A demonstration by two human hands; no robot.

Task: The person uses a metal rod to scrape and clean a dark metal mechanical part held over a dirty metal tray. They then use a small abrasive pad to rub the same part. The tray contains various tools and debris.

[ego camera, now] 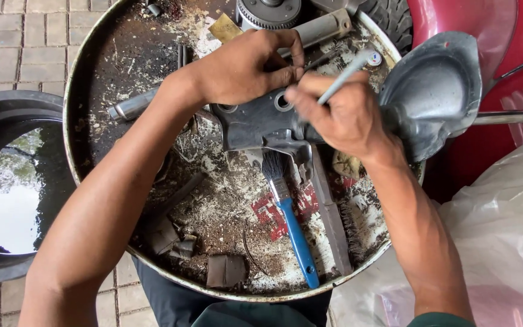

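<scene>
My left hand (246,68) grips the top of a dark grey metal engine part (254,126) that rests on a dirty drum top (98,66). My right hand (345,115) holds a thin grey tool (347,74) with a rounded end, its lower end pointing at a round hole in the part. The two hands touch at the fingertips. A blue-handled paintbrush (290,218) lies just below the part, bristles toward it.
A grey curved metal cover (437,91) sits at the right with a rod (509,117) through it. A round tub of water (7,188) stands at left. A gear (269,13), a metal tube (133,106), a flat file (329,212) and scraps litter the drum. Clear plastic sheeting (503,242) lies at right.
</scene>
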